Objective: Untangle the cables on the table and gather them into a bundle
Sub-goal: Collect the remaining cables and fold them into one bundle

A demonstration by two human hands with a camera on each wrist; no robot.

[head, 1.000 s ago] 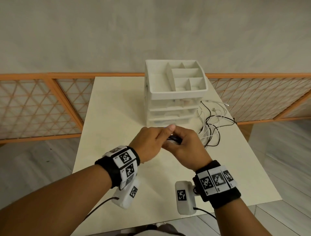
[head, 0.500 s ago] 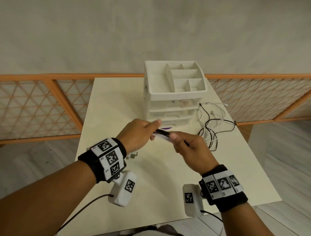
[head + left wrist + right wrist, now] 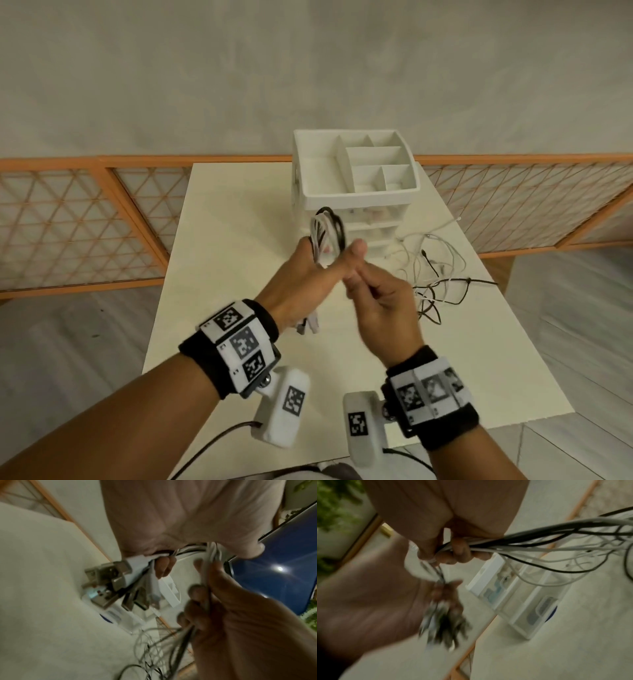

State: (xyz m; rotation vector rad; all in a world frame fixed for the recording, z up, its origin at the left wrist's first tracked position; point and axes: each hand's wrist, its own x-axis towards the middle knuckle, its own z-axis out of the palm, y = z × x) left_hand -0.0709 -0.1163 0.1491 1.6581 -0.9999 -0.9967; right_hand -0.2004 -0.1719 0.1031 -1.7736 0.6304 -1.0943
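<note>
My left hand grips a bundle of white and black cables. A loop of the bundle stands up above the fist, and several USB plugs hang below it. The plugs show up close in the left wrist view. My right hand sits right beside the left and grips the same cables, its fingers curled round the strands. From there the cables run off to a loose tangle lying on the table to the right.
A white drawer organiser with an open compartment tray on top stands at the back middle of the table, just behind the hands. An orange lattice fence runs behind the table. The table's right edge is close to the tangle.
The bundle was held level between the two hands; now my left hand has turned so a loop stands upright above it, and my right hand has closed in beside it.
</note>
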